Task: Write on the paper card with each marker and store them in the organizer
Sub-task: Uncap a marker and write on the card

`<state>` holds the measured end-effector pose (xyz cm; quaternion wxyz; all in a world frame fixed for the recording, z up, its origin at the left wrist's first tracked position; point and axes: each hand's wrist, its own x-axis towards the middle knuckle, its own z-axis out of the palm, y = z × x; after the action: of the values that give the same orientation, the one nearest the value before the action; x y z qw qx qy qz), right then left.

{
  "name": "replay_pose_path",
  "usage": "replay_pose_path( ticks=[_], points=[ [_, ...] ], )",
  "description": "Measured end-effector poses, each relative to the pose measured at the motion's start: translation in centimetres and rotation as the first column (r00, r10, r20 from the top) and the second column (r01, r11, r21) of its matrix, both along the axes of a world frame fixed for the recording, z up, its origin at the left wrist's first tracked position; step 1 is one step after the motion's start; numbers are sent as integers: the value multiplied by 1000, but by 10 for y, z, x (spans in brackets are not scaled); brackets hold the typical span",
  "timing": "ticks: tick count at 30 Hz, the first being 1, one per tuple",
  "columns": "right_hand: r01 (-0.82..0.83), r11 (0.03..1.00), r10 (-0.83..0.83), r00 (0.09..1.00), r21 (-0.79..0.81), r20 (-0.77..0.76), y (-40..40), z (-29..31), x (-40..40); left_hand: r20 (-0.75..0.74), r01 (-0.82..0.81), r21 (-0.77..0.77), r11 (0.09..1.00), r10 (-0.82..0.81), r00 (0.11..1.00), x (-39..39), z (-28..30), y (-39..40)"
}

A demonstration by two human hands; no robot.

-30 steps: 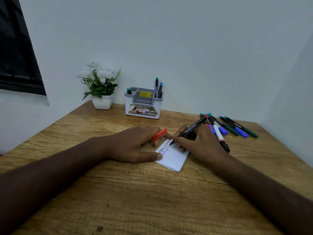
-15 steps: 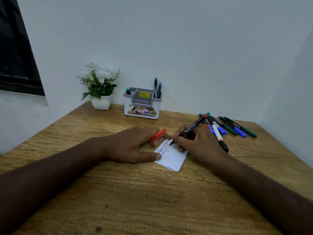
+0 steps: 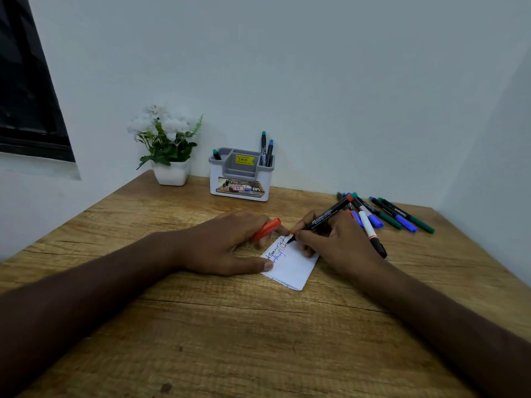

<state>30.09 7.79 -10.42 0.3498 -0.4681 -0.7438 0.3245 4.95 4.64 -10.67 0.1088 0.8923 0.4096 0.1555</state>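
Currently the paper card (image 3: 290,265) lies flat on the wooden table (image 3: 230,326), with handwriting at its far end. Right hand (image 3: 336,242) pinches a black marker (image 3: 321,218), tip on the card. Left hand (image 3: 230,242) holds a red cap (image 3: 266,228), thumb pressing the card's edge. Loose markers (image 3: 396,216) lie beyond; organizer (image 3: 240,175) near the wall, beside a potted plant (image 3: 168,150).

The wooden table (image 3: 230,340) bears a paper card (image 3: 293,268), loose markers (image 3: 396,216), organizer (image 3: 240,183) and flowerpot (image 3: 171,173).
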Motion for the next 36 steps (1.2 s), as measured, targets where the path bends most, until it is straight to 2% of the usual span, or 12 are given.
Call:
replay_pose_path(
  ticks=[25, 36],
  points=[
    [43, 999, -44, 998, -28, -39, 4, -2, -1, -14, -40, -29, 999, 40, 999, 0, -2, 1],
    [72, 997, -72, 996, -7, -61, 4, -2, -1, -10, -10, -9, 1000, 10, 1000, -1, -2, 3]
  ],
)
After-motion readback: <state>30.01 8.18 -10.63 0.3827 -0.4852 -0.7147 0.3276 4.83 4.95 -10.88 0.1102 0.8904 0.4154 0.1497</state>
